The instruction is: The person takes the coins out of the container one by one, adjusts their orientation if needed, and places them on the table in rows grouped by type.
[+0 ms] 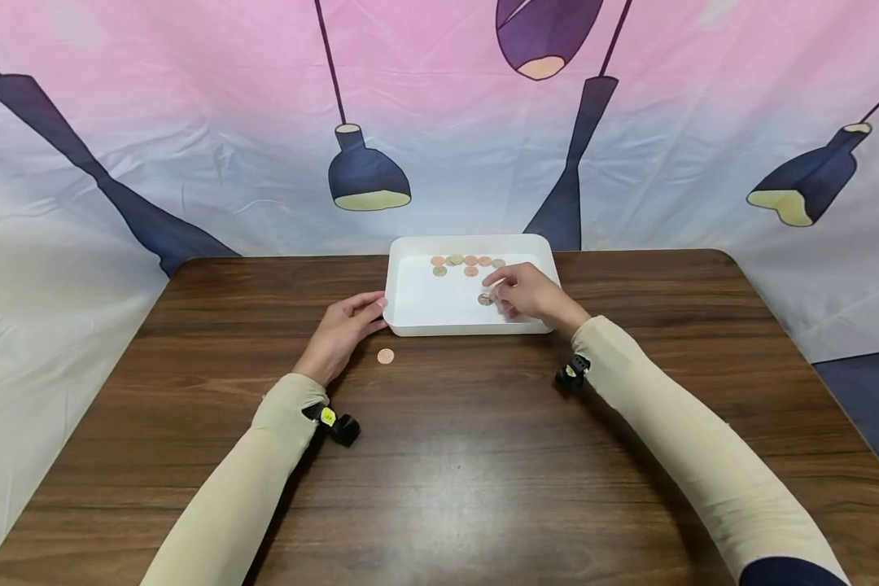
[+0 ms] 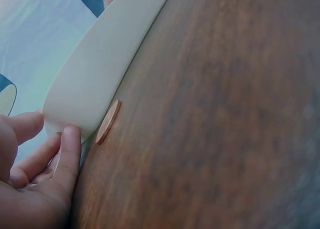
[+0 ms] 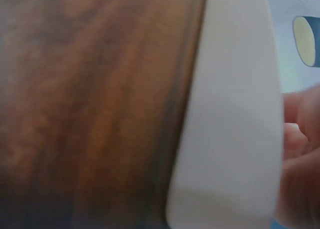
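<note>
A white tray [image 1: 439,313] stands at the back of the table, with several copper-coloured and silvery coins [image 1: 471,261] grouped toward its far side. My left hand [image 1: 340,332] touches the tray's left end; in the left wrist view its fingertips [image 2: 71,134] lie against the outer wall. Over the tray's right half, my right hand [image 1: 529,291] has its bent fingers close to a darker coin [image 1: 486,299]. Blur hides whether they pinch or merely touch it. In the right wrist view the tray wall covers the fingertips. A copper coin [image 1: 386,356] lies flat on the table near my left hand.
The tray sits on a dark brown wooden table [image 1: 447,456], close to its back edge. Directly behind hangs a cloth backdrop [image 1: 264,122] printed with lamps. Raised walls run round the tray.
</note>
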